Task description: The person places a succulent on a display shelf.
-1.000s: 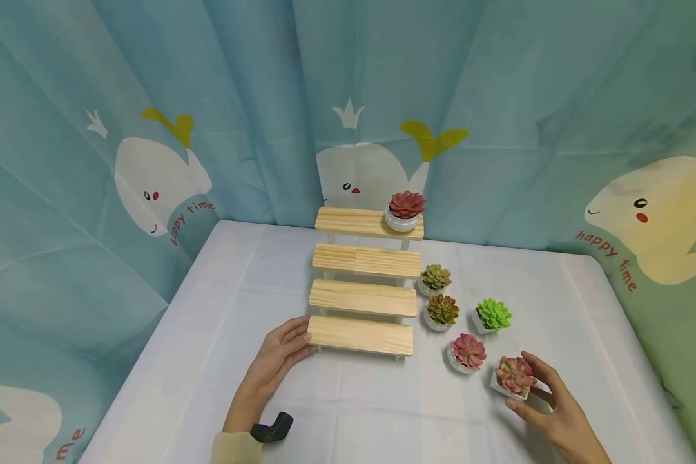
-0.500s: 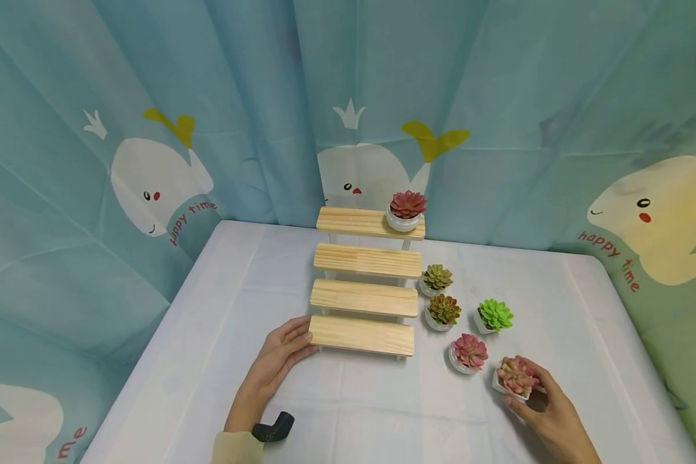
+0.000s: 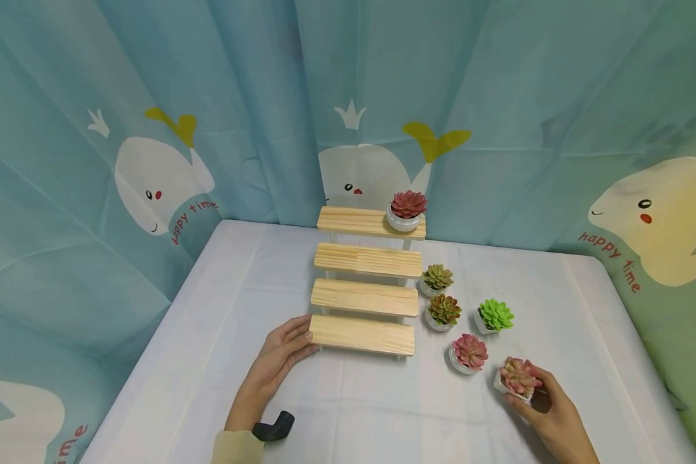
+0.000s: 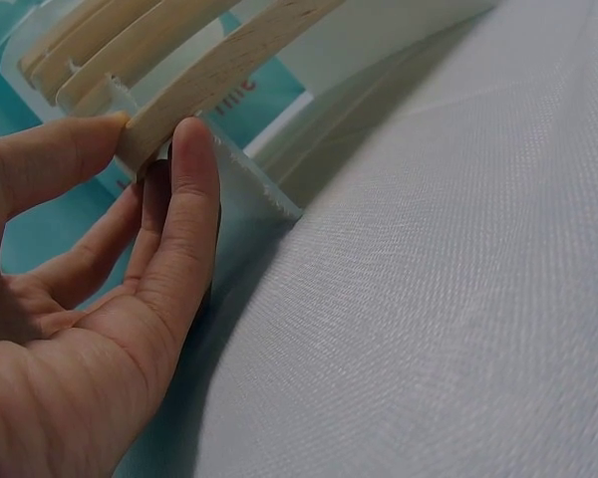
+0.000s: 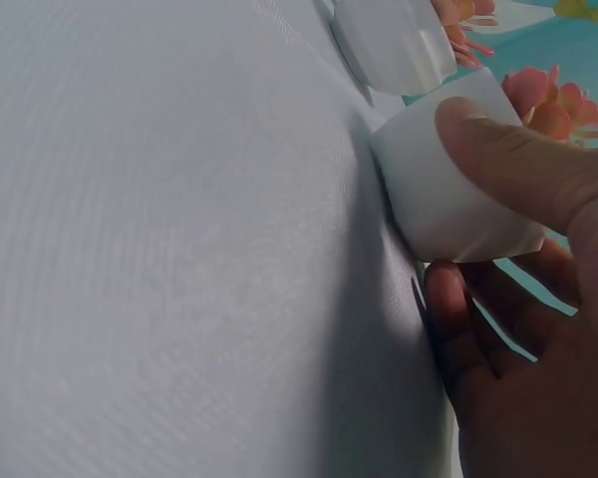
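A tiered wooden plant stand (image 3: 362, 335) with white supports stands mid-table. My left hand (image 3: 278, 354) pinches the left end of its lowest board (image 4: 194, 95), thumb and fingers meeting the board's corner in the left wrist view. At the right, my right hand (image 3: 553, 412) grips a pink potted succulent (image 3: 519, 377) in a square white pot (image 5: 448, 184). The thumb lies on one pot wall, the other fingers round the far side. The pot sits on or just at the cloth. Nearby is another pink succulent (image 3: 470, 352) in a round white pot.
Along the stand's right side are an olive-green succulent (image 3: 437, 277) and a red-green one (image 3: 443, 310). A bright green succulent (image 3: 495, 314) stands farther right. On the top board is a dark red succulent (image 3: 408, 206). Behind the white-covered table (image 3: 209, 361) hangs a blue curtain (image 3: 255, 96).
My right hand has closed in around the square pot, its fingers now against the pot instead of loosely about it. The left hand keeps its place on the stand.
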Tool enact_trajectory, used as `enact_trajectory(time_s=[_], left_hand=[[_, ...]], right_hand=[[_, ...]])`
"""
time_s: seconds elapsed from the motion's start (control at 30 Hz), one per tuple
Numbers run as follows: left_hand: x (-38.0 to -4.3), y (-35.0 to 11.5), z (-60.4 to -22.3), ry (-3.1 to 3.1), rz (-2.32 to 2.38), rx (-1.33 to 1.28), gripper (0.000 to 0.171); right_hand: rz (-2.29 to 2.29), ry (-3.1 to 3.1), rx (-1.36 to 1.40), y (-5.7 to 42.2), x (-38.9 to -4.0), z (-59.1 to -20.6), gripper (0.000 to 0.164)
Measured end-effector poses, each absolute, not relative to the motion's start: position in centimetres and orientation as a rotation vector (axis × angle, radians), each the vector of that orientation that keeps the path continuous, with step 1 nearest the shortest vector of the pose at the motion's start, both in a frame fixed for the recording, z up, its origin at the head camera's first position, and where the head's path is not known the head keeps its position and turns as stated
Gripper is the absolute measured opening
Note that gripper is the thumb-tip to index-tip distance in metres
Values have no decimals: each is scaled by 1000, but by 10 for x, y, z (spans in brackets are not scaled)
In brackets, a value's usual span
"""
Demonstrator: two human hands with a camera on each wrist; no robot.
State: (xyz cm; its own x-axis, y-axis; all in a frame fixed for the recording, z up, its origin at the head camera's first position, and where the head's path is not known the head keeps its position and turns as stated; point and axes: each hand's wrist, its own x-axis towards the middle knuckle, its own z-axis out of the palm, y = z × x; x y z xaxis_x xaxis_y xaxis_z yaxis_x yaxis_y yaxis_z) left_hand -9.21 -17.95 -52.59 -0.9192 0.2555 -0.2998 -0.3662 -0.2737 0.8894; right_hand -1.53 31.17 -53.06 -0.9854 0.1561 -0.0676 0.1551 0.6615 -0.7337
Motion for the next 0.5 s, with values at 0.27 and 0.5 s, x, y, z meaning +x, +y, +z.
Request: enact_trajectory(time_s=[0.27,0.5], left_hand=[[-90,-181,-526,1591,2248,-164,65],[-90,-180,-526,1574,2260,-170,64]], right_hand=[[1342,-2938,-425,313,-15,-522,77],[1357,-2938,-455,313,-14,-518,78]])
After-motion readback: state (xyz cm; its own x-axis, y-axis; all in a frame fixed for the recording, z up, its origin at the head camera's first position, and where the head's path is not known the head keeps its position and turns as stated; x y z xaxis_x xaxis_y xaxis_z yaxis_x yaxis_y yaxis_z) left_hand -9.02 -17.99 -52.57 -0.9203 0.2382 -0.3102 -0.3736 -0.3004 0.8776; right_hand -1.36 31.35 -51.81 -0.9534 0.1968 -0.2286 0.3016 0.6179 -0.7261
